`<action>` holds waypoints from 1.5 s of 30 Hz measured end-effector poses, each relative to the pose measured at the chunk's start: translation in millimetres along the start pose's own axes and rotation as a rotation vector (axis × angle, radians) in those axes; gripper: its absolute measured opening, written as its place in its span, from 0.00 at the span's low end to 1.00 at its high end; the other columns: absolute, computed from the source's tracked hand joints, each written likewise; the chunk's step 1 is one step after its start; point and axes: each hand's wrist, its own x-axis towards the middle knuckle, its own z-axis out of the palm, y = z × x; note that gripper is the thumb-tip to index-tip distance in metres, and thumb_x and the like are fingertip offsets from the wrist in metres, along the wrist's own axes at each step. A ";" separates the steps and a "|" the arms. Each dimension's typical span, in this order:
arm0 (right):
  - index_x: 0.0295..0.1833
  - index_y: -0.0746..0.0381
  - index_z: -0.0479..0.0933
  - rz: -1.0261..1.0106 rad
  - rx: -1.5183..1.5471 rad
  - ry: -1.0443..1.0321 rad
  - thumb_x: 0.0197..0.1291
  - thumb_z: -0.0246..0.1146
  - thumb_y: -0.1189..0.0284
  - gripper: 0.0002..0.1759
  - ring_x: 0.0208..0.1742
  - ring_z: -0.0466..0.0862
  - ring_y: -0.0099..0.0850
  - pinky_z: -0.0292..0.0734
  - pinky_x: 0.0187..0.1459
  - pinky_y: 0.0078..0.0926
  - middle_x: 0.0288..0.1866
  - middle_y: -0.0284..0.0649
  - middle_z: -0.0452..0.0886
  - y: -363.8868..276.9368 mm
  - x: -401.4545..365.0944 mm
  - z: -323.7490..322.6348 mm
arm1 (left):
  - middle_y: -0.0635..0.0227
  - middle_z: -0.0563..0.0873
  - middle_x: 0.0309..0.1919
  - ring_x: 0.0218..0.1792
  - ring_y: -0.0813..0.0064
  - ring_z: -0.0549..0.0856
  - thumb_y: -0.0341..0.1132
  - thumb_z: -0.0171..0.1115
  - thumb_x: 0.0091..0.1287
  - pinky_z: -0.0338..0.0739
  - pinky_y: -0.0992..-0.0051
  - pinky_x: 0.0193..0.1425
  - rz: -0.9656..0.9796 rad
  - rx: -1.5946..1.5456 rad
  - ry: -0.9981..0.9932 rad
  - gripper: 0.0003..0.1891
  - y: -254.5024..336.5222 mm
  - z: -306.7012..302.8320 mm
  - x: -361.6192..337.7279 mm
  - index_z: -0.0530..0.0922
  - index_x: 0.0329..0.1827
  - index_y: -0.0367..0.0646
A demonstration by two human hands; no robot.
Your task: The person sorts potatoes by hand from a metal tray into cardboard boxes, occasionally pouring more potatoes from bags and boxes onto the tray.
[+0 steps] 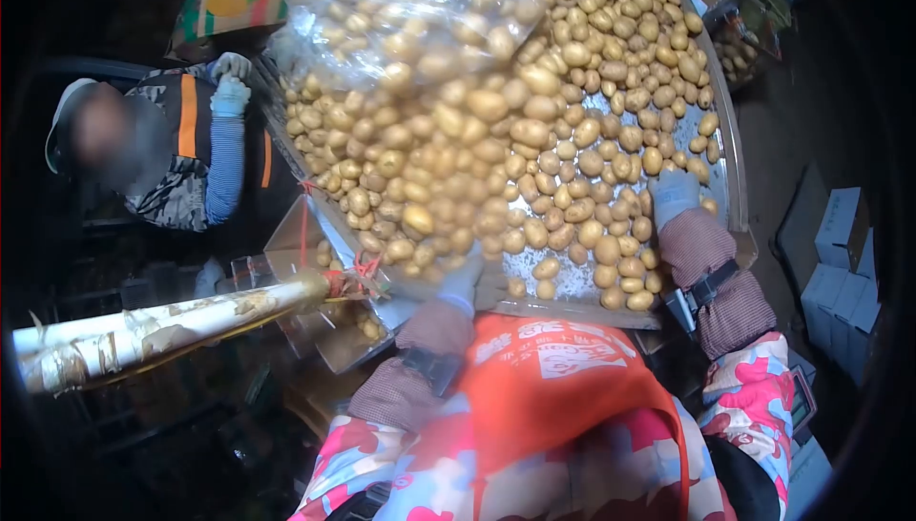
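A wide heap of potatoes (pixel 592 15) covers a metal-bottomed sorting table (pixel 534 268). My left hand (pixel 463 278), in a pale glove, is at the table's near edge beside the potatoes; it is smeared by motion and its fingers are not clear. My right hand (pixel 675 195), gloved in light blue, reaches in among potatoes at the right side of the table, its fingertips hard to make out. Above the far left part of the heap is a clear plastic bag (pixel 410 10) with potatoes showing through it. Potatoes below the bag look blurred by motion.
A person (pixel 181 144) in striped sleeves and gloves is at the table's left. A white peeling pole (pixel 172 325) juts toward the near left corner. Below it sits a box (pixel 334 344) with some potatoes. White cartons (pixel 840 273) stand at the right.
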 end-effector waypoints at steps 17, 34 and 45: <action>0.50 0.58 0.86 0.129 0.953 0.440 0.58 0.73 0.65 0.15 0.52 0.85 0.36 0.79 0.60 0.41 0.46 0.41 0.87 39.3 -50.3 63.0 | 0.65 0.91 0.38 0.24 0.70 0.83 0.58 0.52 0.79 0.76 0.74 0.25 -0.039 0.055 -0.141 0.24 -21.2 -18.3 32.7 0.85 0.55 0.49; 0.77 0.55 0.72 0.146 1.313 0.640 0.72 0.60 0.72 0.28 0.77 0.73 0.41 0.65 0.78 0.35 0.72 0.49 0.77 1.6 -52.1 65.3 | 0.54 0.92 0.40 0.29 0.59 0.89 0.54 0.53 0.79 0.84 0.66 0.30 -0.016 0.032 -0.074 0.25 -7.6 -3.3 4.4 0.84 0.55 0.38; 0.78 0.60 0.70 -0.062 1.703 0.379 0.75 0.58 0.73 0.27 0.73 0.77 0.35 0.71 0.74 0.32 0.70 0.45 0.78 14.4 -21.3 1.7 | 0.54 0.91 0.39 0.29 0.59 0.90 0.52 0.57 0.78 0.84 0.66 0.27 -0.025 -0.006 -0.051 0.23 -9.0 -6.2 5.1 0.83 0.57 0.40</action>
